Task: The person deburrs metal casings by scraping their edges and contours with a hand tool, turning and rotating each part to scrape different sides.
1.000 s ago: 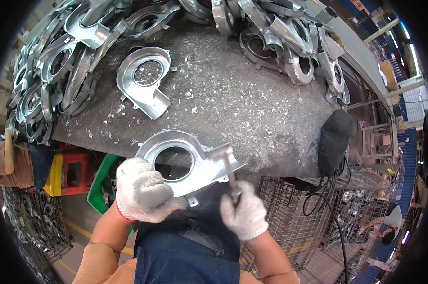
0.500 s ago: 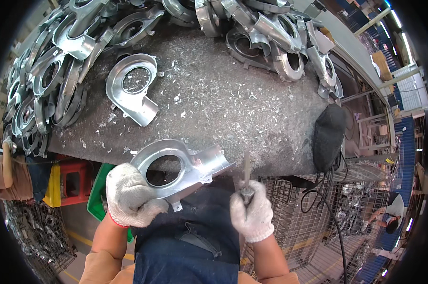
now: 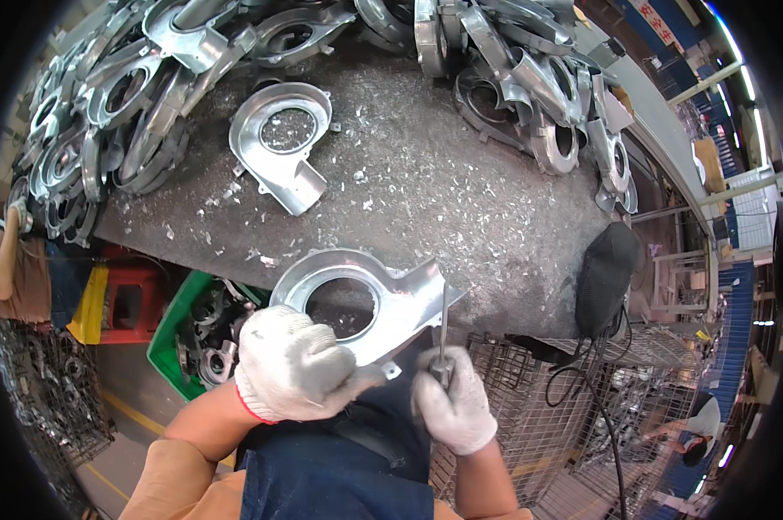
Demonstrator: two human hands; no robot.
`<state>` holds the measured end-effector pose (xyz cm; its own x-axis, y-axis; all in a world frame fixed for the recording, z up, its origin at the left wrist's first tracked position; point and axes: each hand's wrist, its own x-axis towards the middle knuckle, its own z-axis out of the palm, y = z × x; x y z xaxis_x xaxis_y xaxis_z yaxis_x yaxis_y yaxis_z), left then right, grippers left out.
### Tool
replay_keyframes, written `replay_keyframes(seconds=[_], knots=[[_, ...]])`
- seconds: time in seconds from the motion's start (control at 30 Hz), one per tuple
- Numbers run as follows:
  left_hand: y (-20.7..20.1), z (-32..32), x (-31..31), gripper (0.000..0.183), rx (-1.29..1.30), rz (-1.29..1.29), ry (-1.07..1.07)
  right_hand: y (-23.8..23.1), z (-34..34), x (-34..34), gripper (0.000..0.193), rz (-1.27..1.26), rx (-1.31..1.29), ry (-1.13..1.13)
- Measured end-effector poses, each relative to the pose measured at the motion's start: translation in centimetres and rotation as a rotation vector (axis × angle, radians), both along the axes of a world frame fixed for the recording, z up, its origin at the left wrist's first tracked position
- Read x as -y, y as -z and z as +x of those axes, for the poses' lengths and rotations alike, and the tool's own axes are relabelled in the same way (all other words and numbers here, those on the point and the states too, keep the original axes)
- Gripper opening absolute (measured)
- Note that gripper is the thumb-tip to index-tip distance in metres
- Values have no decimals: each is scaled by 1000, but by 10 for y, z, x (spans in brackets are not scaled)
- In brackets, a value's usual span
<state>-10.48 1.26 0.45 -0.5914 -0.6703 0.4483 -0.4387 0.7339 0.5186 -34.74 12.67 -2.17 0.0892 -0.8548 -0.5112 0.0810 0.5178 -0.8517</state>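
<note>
My left hand (image 3: 296, 364), in a white knit glove, grips the lower left rim of a silvery cast-metal blower housing (image 3: 391, 325). This scroll-shaped part has a large round opening and a spout pointing right, and it is held over the table's front edge. In my gloved right hand (image 3: 456, 406) is a slim file-like tool (image 3: 445, 325), its shaft pointing up. The shaft crosses the spout's right end in view; whether it touches the metal I cannot tell. A second blower housing (image 3: 257, 156) lies on the dark table (image 3: 391, 199), farther back and left.
Housings are heaped at the left (image 3: 131, 95) and back right (image 3: 547, 95). Metal chips litter the table. A black fabric-covered object (image 3: 606, 273) with cables sits at the right edge. Below are a green bin (image 3: 170, 342) of parts, a red stool (image 3: 131, 299) and wire cages (image 3: 521, 416). Other people appear at both sides.
The view has shifted, showing more of the green bin. My right hand has brought the tool to the spout's end, where it stood apart before. My left hand still grips the housing.
</note>
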Motion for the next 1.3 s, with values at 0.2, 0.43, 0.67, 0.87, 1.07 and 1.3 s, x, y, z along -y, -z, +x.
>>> replay_keyframes(seconds=[0.2,0.43,0.67,0.87,1.07,1.3], knots=[[4,-29,-14,45,50,-104,-100,29,13,0,28,-289,-1196,55],[7,-33,-19,46,69,-109,-91,21,10,4,28,-232,-1286,52],[2,-14,-14,40,153,-75,-14,6,-26,15,23,192,-55,-20],[-4,-6,-5,40,103,5,-25,12,-5,8,21,-360,-618,-132],[-9,1,8,37,-53,111,-70,-10,30,11,33,-213,-791,-209],[-13,15,17,30,-10,125,-31,-2,23,39,33,-420,-984,-118]])
